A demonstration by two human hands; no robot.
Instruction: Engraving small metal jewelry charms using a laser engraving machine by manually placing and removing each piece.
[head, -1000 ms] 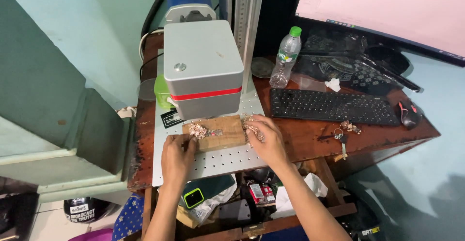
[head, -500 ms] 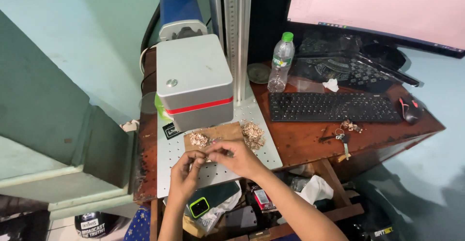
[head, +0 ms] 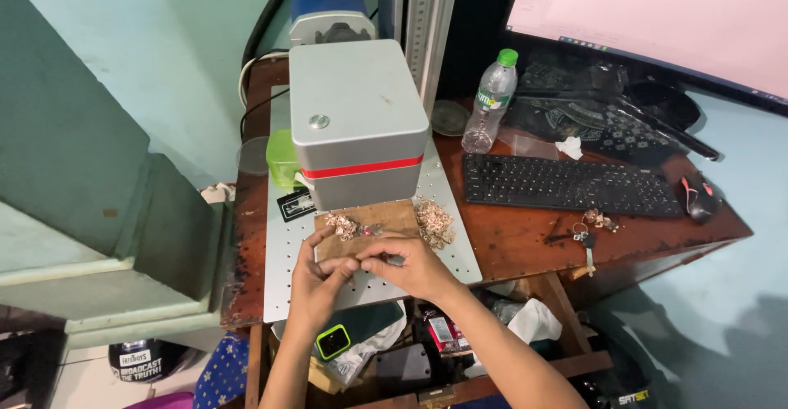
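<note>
- Meeting at the wooden board's [head: 373, 227] near edge: left hand [head: 316, 282] and right hand [head: 410, 265], fingers pinching a small item, too small to identify.
- Small-parts piles [head: 433, 220] on board, under grey machine head [head: 357, 126].

A flat, rectangular brown wooden board [head: 377, 227] is lying on the perforated grey metal plate, just in front of the grey box-shaped machine head. Two heaps of small pale metal pieces are sitting on it: a smaller one [head: 341, 225] at its left end and a larger one [head: 433, 222] spilling over its right end.
</note>
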